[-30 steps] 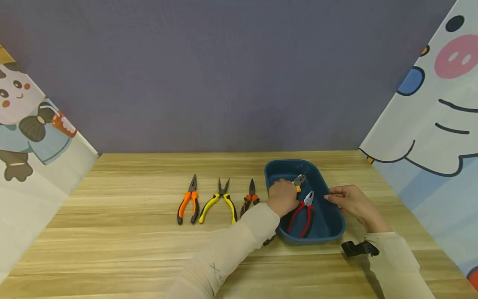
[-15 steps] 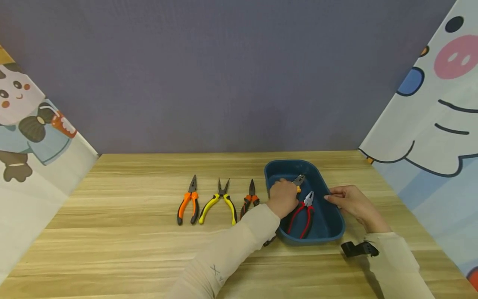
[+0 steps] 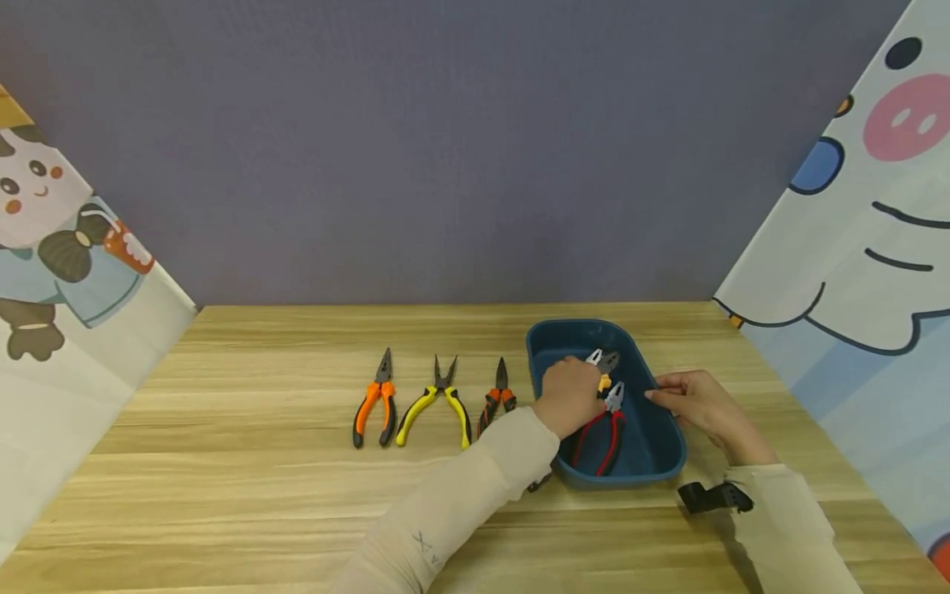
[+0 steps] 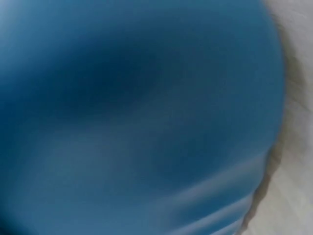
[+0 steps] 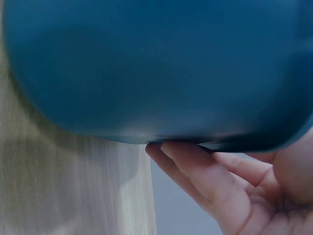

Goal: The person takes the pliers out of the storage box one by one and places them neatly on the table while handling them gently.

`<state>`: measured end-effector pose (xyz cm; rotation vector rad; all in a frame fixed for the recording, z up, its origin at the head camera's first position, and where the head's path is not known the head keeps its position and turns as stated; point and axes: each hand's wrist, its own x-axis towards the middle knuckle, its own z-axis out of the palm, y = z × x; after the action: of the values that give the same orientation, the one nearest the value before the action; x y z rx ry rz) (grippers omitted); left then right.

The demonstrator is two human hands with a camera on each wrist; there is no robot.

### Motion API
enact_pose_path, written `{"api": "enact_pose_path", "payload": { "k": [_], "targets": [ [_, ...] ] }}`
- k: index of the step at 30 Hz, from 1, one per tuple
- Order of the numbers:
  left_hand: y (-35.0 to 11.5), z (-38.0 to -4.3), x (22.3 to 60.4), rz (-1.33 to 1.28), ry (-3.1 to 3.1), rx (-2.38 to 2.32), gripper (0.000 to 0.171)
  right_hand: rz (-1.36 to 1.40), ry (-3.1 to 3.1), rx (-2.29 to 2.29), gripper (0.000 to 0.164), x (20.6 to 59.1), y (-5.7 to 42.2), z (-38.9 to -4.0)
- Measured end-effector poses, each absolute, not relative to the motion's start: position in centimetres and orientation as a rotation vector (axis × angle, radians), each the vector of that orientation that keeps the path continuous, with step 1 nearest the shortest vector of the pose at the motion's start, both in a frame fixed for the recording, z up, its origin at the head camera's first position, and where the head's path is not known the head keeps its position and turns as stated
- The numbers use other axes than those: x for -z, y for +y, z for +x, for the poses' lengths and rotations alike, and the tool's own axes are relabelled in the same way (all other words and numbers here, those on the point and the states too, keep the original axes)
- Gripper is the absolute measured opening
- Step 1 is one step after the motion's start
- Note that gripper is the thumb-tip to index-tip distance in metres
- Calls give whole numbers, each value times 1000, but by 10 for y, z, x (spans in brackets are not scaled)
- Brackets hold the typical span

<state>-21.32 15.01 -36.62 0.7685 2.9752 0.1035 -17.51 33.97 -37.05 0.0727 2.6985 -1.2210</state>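
My left hand reaches into the dark blue plastic bin and holds pliers with a yellow-orange collar; their dark head protrudes beyond the hand, which covers the handles. A silver plier head shows just left of it, its handles hidden. Red-and-black pliers lie in the bin near that hand. My right hand pinches the bin's right wall at the rim. In the right wrist view, the fingers rest along the outside of the wall. The left wrist view holds only the blurred bin.
Left of the bin, orange-and-black pliers, yellow-handled pliers and black-and-orange pliers lie in a row on the wooden table. A dark handle end shows beside the left sleeve. A grey wall stands behind.
My left hand has shifted slightly right in the bin, and the pliers with the yellow-orange collar have moved right with it. A silver plier head has come into sight. The right hand stays put.
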Motion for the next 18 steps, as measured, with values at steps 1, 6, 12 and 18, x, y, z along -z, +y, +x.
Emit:
{"api": "enact_pose_path", "payload": {
  "k": [1, 6, 12, 18],
  "targets": [
    [150, -212, 365, 777, 2980, -105, 28, 71, 2697, 1225, 46, 370, 340, -175],
    [145, -209, 359, 824, 3002, -134, 30, 60, 2696, 1236, 46, 369, 339, -176],
    [139, -204, 351, 869, 3014, -171, 28, 71, 2701, 1213, 49, 367, 339, -174],
    [129, -197, 339, 901, 3033, -196, 40, 74, 2685, 1222, 49, 369, 340, -174]
  ]
}}
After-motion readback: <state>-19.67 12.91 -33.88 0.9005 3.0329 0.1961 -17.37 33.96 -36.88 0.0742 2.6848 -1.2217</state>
